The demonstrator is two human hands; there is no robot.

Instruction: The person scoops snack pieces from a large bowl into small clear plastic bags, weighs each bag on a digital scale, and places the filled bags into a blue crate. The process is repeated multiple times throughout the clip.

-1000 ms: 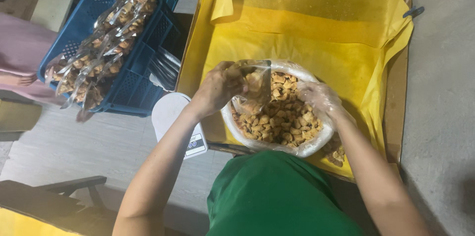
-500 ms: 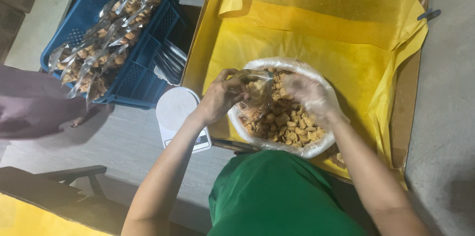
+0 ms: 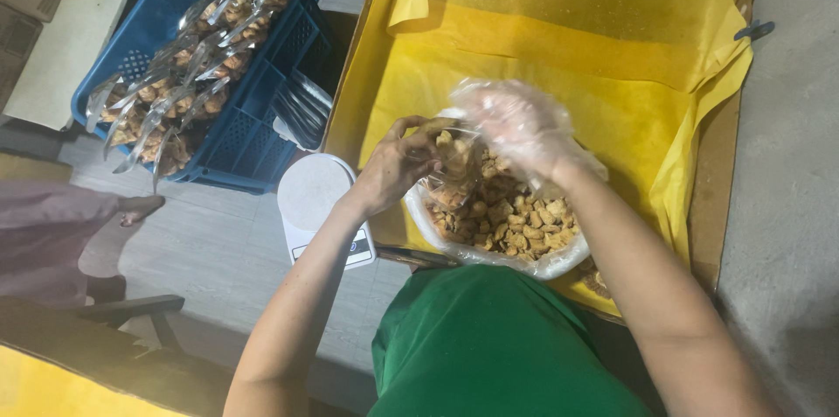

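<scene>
Your left hand (image 3: pixel 398 168) pinches a small clear bag (image 3: pixel 454 174) of snacks; your gloved right hand (image 3: pixel 516 124) curls at its top, touching it.

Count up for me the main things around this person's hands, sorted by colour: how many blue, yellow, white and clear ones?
Blue: 1, the crate of filled packets.
Yellow: 1, the sheet lining the tray.
White: 2, the scale and the bowl of snack pieces.
Clear: 2, the small bag in the left hand and the glove on the right hand.
Total: 6
</scene>
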